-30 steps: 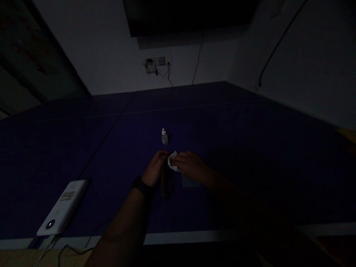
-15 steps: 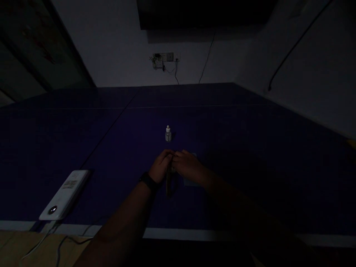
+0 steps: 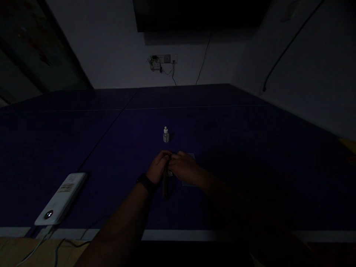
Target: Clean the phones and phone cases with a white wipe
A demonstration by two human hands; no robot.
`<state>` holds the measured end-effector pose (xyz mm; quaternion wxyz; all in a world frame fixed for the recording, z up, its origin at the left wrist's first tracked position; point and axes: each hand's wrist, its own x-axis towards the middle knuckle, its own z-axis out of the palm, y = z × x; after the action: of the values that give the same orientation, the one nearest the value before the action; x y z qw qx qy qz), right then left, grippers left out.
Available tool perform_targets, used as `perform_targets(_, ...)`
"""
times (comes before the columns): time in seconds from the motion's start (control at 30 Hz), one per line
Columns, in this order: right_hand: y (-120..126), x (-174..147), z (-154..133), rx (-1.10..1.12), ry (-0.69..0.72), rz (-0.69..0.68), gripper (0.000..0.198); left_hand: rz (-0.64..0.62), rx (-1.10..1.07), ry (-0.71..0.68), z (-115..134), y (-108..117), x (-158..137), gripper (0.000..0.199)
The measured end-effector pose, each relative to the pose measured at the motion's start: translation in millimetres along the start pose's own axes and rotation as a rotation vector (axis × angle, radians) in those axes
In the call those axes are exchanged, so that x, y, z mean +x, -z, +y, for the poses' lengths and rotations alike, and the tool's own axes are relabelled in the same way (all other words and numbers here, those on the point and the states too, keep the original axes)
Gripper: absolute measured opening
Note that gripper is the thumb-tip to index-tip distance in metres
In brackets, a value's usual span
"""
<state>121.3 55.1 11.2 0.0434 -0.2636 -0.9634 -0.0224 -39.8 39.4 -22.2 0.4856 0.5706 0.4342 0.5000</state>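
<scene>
In the dim light, my left hand (image 3: 157, 167), with a dark watch on its wrist, is closed on the upper end of a narrow brown strap (image 3: 165, 187). The strap's lower end hangs toward me. My right hand (image 3: 183, 167) meets the left at the fingertips, its fingers bent round the same strap's top. A small pale round part (image 3: 170, 173) shows between the hands, too dark to make out. Beneath and beside the right hand lies a flat grey-blue piece (image 3: 191, 184), partly covered by it. Beyond the hands a small dropper bottle (image 3: 166, 137) with a white top stands upright.
A white power bank (image 3: 62, 198) with a cable plugged in lies at the near left of the dark blue tabletop (image 3: 125, 141). Its pale front edge (image 3: 178, 234) runs close to me. Sockets with plugs (image 3: 161, 59) and a dark screen (image 3: 200, 15) are on the far wall.
The view has shifted slightly, so everything sits a little further left. Both hands stay together on the strap, and a bit more of the pale round part shows between them.
</scene>
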Motion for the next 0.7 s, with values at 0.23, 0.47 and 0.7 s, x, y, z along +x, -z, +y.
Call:
perform_targets(0.23,1.9,2.8,1.3,-0.022,-0.032,-0.043,0.019,-0.002,-0.030,0.024,-4.3,1.2,1.6,0.027)
perform_targets(0.47,1.6,0.2,-1.2,0.011,-0.019,-0.016,0.019,-0.009,-0.055,0.040,-3.3,1.5,2.4,0.028)
perform_targets(0.7,-3.5,3.0,2.8,0.015,-0.061,-0.018,0.019,-0.026,-0.091,0.060,-1.6,1.3,2.6,0.028)
